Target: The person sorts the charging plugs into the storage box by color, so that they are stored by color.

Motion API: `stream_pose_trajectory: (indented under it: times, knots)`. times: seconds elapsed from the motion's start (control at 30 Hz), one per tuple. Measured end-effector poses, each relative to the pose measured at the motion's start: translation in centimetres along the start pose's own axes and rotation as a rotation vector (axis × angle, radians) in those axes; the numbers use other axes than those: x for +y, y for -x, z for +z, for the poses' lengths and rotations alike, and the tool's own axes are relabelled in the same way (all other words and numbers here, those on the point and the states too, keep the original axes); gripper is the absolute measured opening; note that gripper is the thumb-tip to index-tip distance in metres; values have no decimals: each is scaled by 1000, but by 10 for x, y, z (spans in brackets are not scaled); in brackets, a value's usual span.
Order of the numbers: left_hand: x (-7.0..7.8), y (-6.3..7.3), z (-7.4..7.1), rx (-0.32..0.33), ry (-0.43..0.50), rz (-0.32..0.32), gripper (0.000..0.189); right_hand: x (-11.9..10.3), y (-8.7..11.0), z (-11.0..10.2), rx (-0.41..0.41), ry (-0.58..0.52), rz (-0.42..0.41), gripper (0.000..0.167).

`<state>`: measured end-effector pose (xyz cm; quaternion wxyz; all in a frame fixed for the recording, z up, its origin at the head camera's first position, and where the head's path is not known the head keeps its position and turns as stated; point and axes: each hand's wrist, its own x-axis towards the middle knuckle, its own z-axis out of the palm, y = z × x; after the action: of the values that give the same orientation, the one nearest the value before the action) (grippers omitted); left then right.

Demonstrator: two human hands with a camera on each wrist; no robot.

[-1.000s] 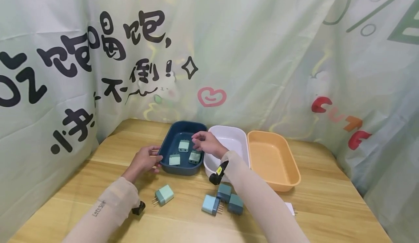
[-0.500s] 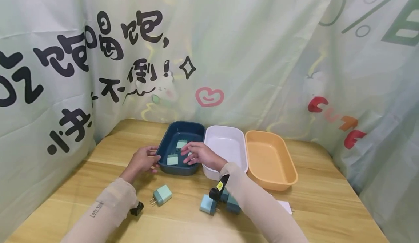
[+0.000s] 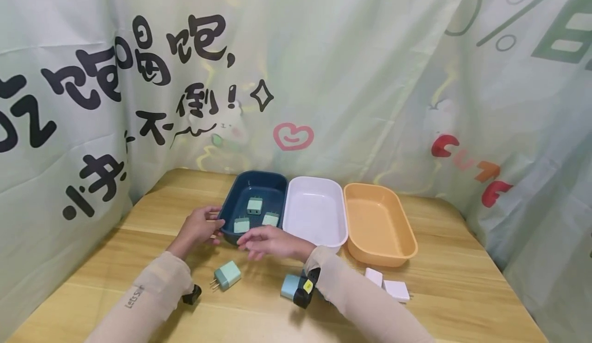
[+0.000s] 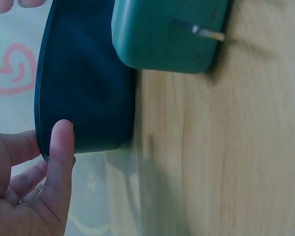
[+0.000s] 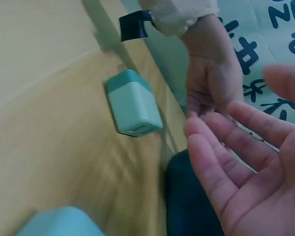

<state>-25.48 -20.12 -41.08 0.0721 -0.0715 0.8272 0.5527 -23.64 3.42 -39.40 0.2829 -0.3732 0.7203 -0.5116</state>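
Note:
My left hand (image 3: 198, 230) pinches the near-left rim of a navy-blue plastic tray (image 3: 231, 191). In the left wrist view the thumb and fingers (image 4: 62, 147) lie on opposite sides of that rim. Inside the tray lie three pale-green chargers, one of them a plug charger (image 3: 254, 206) near the middle. My right hand (image 3: 270, 242), with loosely extended fingers and nothing in them, hovers just in front of the tray. On the table before it lies a two-tone green charger (image 3: 227, 275), its prongs pointing left. The right wrist view shows this green charger (image 5: 135, 103) apart from the fingers.
Right of the navy tray stand a white tray (image 3: 314, 212) and an orange tray (image 3: 379, 222). A light-blue charger (image 3: 289, 286) is partly hidden by the right wrist's camera. Two white chargers (image 3: 396, 290) lie beside the right forearm. A printed curtain (image 3: 351, 76) hangs behind the table.
My right hand has drawn back from above the navy tray toward the table, uncovering the charger at the tray's right. The left hand keeps its hold. The right forearm now covers the dark-blue chargers.

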Motion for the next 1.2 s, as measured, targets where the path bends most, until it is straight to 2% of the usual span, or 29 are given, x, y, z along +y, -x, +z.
stream_pose_trajectory:
  times: [0.1, 0.2, 0.33, 0.57, 0.77, 1.0, 1.2]
  knots:
    - [0, 0, 0, 3, 2, -4, 48, 5, 0, 6, -52, 147, 2, 35]
    - [0, 1, -1, 1, -1, -7, 48, 11, -1, 13, -71, 234, 34, 39]
    - [-2, 3, -2, 5, -2, -4, 49, 18, -5, 25, -72, 267, 73, 46]
    - [-6, 6, -3, 4, 16, 11, 49, 21, -16, 39, -73, 313, 95, 55]
    - [-3, 5, -2, -2, 28, 29, 49, 23, -19, 40, -60, 469, 63, 60]
    - [0, 2, -1, 4, 7, 10, 48, 24, -21, 43, -41, 616, 32, 47]
    - [2, 1, 0, -1, 4, 10, 48, 24, -20, 41, -43, 624, 36, 40]
